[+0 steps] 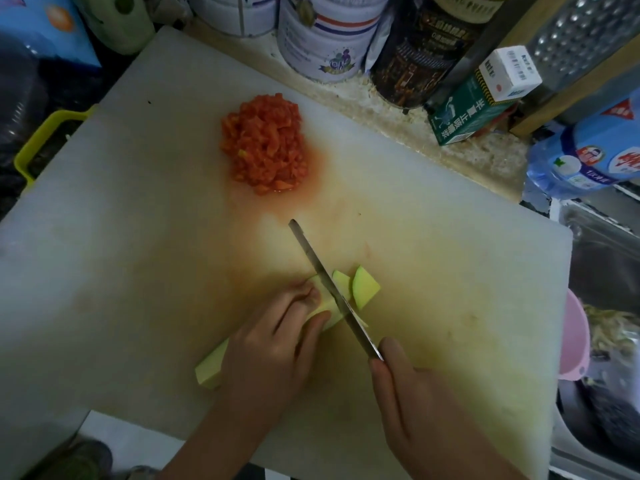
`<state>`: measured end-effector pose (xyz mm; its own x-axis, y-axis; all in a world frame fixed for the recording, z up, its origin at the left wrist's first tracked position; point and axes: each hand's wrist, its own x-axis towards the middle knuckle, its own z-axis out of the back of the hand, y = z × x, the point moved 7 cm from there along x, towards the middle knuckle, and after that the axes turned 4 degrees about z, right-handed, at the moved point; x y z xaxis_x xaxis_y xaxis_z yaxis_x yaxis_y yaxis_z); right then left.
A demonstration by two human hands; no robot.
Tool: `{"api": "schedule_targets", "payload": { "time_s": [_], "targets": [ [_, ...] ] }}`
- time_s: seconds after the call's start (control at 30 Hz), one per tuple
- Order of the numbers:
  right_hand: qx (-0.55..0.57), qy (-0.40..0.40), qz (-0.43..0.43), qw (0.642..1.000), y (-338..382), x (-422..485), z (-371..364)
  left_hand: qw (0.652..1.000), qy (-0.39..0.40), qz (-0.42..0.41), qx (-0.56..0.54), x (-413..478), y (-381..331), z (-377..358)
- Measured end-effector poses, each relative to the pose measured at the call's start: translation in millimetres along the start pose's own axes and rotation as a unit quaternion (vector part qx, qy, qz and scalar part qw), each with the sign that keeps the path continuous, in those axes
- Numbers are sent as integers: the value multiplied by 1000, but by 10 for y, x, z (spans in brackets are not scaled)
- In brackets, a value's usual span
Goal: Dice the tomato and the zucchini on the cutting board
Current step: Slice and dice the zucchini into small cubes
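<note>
R grip point(398, 386) closed round knife point(334, 292) handle. L grip point(273, 344), just left, holds zucchini point(212, 370) down, fingers curled. Its long axis runs near-left to far-right under L grip; blade crosses it just past. Diced tomato point(265, 147) well beyond both, on board point(138, 237).

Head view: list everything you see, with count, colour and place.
cutting board: one, white, yellow-stained, centre.
diced tomato: one heap, red, far side of board.
zucchini: one long piece, pale green, near side of board.
knife: one, steel, blade across zucchini.
zucchini slices: at least two, pale green, right of blade.
tins: two, white, behind board.
jar: one, dark, right of tins.
boxes: two, green and white, beside jar.
bottle: one, blue, far right.
bowl: one, pink, right edge.
left hand: one, holds zucchini down.
right hand: one, grips knife handle.
</note>
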<state>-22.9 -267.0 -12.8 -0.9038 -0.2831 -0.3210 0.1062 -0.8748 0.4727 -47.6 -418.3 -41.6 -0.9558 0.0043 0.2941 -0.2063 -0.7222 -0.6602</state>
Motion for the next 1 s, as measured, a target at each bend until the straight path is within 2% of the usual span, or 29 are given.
{"api": "schedule_targets", "payload": {
  "time_s": [0.4,0.57,0.77,0.83,1.0],
  "targets": [
    [40,-18,15,999,-30,297,-171,1000,15,-20,17,10,-33,-21],
    [151,-33,-19,988,-209,287,-133,994,63,-48,75,-43,-19,-86],
    [181,-72,-14,981,-181,86,221,987,95,-46,122,-39,-12,-85],
    [163,-86,-7,983,-146,31,312,986,97,-49,126,-35,1,-44],
    [22,-112,3,993,-122,-83,361,982,140,-22,123,99,205,101]
  ]
}}
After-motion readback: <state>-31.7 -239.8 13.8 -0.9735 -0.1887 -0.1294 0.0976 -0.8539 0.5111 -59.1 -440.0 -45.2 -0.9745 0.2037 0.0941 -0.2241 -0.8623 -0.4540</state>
